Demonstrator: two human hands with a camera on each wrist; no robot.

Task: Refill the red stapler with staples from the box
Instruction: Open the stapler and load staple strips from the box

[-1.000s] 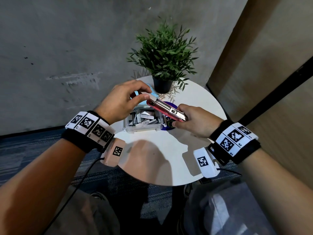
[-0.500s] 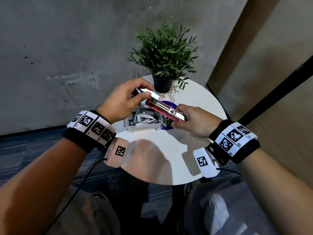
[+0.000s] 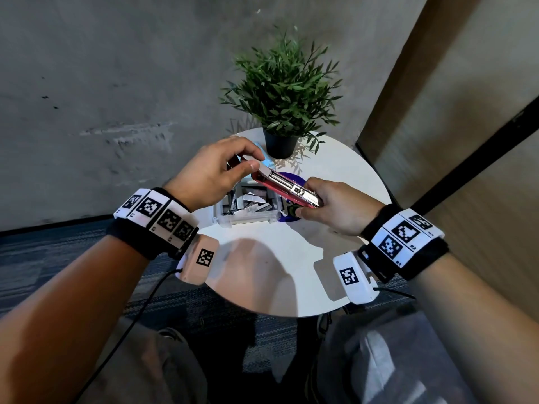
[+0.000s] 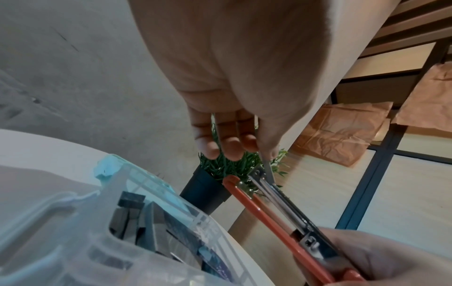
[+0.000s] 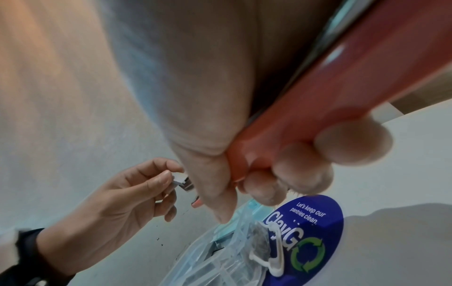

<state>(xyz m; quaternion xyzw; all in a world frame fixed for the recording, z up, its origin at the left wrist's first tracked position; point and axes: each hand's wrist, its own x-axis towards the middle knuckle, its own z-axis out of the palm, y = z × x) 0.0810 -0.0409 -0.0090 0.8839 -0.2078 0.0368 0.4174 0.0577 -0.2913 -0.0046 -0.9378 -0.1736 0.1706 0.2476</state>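
Head view shows the red stapler (image 3: 287,189) held open above the staple box (image 3: 248,207) on our round white table (image 3: 262,272). Our right hand (image 3: 335,208) grips its rear end; our left hand (image 3: 210,173) pinches a strip of staples (image 5: 179,179) at the front of its metal channel. A potted plant (image 3: 284,97) stands behind.

Red stapler (image 3: 287,190), blue sticker (image 5: 315,230), green plant (image 3: 284,88).

A round white table (image 3: 335,176) bears a clear staple box (image 3: 248,218), potted plant (image 3: 280,145) and blue sticker (image 3: 287,178).
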